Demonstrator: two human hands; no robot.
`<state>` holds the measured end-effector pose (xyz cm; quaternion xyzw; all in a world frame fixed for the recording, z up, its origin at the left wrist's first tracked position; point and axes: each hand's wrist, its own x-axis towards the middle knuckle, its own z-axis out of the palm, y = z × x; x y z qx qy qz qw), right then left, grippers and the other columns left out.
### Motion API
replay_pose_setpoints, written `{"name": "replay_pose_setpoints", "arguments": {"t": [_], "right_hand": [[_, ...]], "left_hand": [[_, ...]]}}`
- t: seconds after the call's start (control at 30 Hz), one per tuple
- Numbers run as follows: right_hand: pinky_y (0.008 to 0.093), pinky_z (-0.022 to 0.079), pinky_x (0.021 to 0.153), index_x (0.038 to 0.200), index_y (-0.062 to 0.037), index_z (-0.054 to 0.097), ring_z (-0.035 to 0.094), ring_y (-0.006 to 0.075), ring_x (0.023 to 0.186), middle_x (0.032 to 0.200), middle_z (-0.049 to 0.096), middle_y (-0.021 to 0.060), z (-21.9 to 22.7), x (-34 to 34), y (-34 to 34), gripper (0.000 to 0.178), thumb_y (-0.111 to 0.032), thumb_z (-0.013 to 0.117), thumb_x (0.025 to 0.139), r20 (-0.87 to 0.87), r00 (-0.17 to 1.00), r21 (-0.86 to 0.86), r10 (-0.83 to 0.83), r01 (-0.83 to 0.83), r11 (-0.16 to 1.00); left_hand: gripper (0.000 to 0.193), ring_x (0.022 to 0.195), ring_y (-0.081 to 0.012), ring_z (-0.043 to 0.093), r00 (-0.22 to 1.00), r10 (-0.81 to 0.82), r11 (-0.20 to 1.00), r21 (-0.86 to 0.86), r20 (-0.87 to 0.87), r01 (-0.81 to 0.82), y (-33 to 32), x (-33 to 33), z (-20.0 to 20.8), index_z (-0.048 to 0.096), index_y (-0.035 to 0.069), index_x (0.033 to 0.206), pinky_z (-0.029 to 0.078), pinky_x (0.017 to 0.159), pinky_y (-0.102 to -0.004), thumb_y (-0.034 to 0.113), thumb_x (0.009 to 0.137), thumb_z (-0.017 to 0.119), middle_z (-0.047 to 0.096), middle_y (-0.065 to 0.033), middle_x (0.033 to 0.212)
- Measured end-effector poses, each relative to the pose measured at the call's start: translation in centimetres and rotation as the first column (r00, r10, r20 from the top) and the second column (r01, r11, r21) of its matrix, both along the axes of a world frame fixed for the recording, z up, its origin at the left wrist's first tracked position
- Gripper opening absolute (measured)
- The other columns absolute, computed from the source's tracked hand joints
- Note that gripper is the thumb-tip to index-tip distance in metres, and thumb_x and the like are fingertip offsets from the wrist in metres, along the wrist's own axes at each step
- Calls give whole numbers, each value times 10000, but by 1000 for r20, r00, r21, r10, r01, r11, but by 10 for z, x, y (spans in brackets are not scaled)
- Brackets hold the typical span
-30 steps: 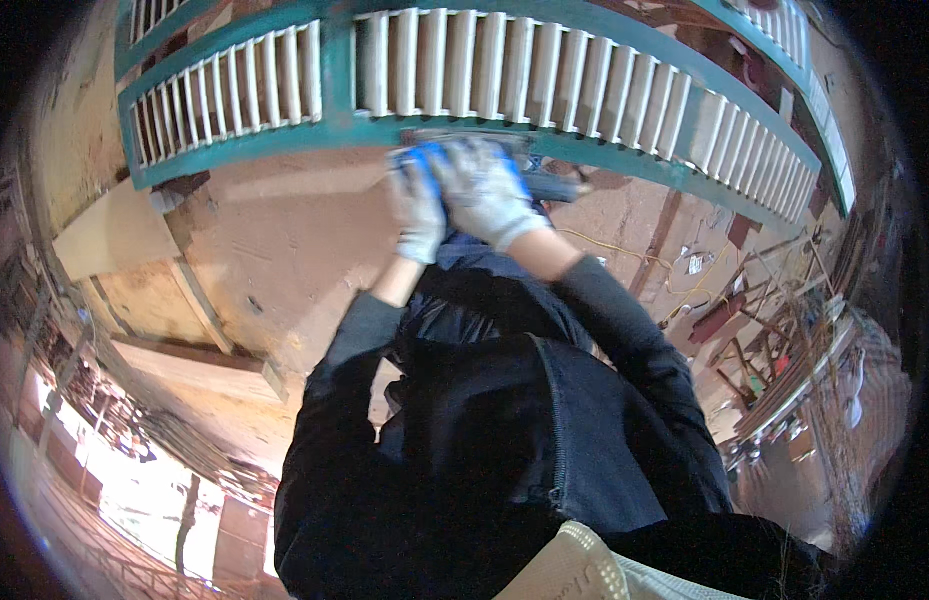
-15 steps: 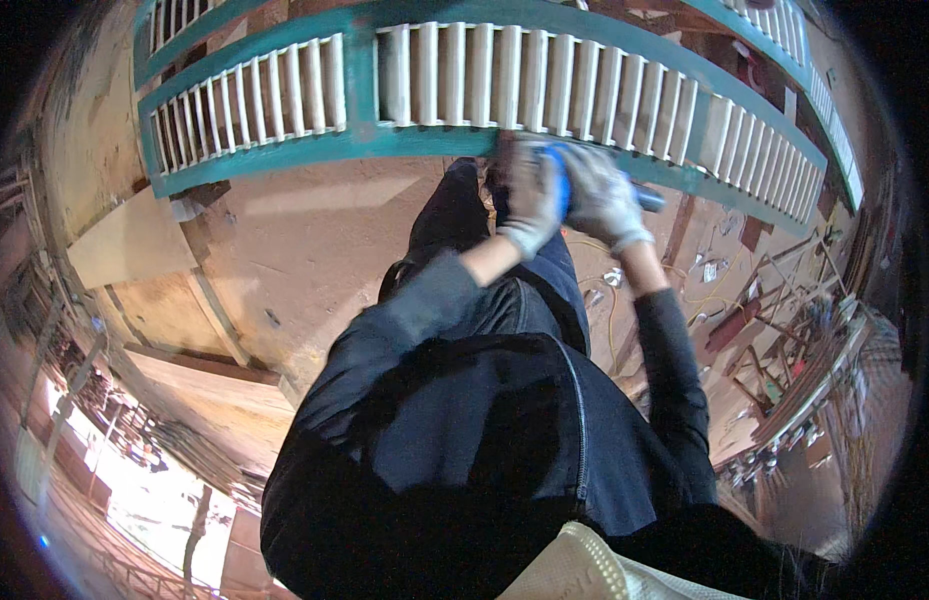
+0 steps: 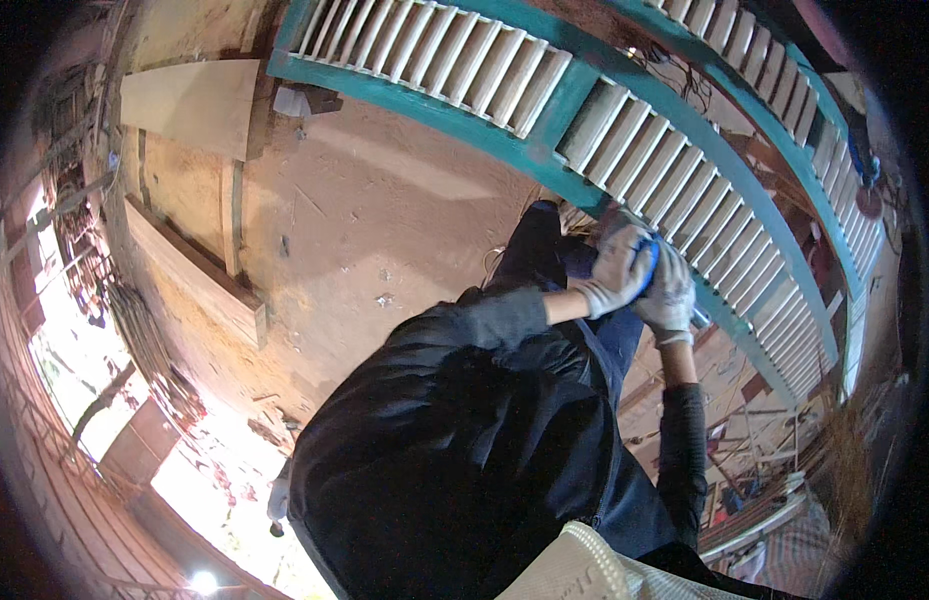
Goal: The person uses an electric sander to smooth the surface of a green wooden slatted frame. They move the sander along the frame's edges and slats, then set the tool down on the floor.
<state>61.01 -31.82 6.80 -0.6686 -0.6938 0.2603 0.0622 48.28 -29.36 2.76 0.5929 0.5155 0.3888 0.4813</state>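
Note:
A blue power tool (image 3: 645,262) is gripped in both my hands, against the near edge of a slatted shutter (image 3: 674,175) with a green frame and whitish slats. My left hand (image 3: 614,270), in a pale work glove, is closed round the tool's left side. On its other side, my gloved right hand (image 3: 672,295) wraps over the body. The gloves cover most of the tool, so its exact kind and its working face are hidden. My legs stand just under the shutter's near rail.
Another green slatted shutter (image 3: 784,85) lies beyond the first. At far right is a blue tool with a round disc (image 3: 868,200). Long boards (image 3: 199,265) lie on the dusty floor at left. Wood scraps and thin sticks (image 3: 754,440) clutter the lower right.
My view has turned, so the shutter now slants down to the right. Both hands still hold the tool and appear further right along the near rail.

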Motion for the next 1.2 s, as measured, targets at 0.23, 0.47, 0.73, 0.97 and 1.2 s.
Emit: {"name": "replay_pose_setpoints", "arguments": {"t": [0.23,0.47,0.73,0.97,1.2], "right_hand": [[454,410,1001,1236,-19,523,541,372,1130,1210,575,205,13,-112,78,631,-226,713,671,-143,988,188,52,-24,982],[535,444,898,1333,-3,412,531,424,1097,1198,531,232,14,-131,88,619,-249,613,802,-2,986,19,166,-166,986],[587,469,840,1259,19,456,563,422,1001,1117,556,248,3,19,-11,515,-207,588,815,28,996,184,80,-84,979],[574,454,881,1309,-16,461,538,447,1068,1184,542,253,5,181,-106,518,-172,543,822,-77,991,95,106,-99,991],[455,388,1037,1370,-27,408,480,377,1215,1325,480,214,16,339,-198,705,-161,661,726,-36,994,16,102,-101,995]], "left_hand": [[424,1135,-180,488,900,362,773,-617,242,-145,55,-109,-25,483,12,1294,399,1012,-347,323,1006,463,523,-98,1242],[325,923,-148,549,887,451,787,-428,-94,-445,76,-132,-16,588,23,1102,462,861,-324,319,987,520,615,-58,1049],[300,944,-154,566,891,449,801,-414,-64,-433,-16,24,-14,609,1,1064,458,873,-320,281,971,553,635,-64,1034],[333,973,-234,598,898,347,860,-290,-270,-420,-107,172,-30,609,-11,1112,459,887,-362,276,966,527,658,-152,1050],[280,1002,-321,628,926,254,882,-327,-278,-340,-193,358,27,596,2,1055,469,874,-396,244,948,506,645,-221,1057]]}}
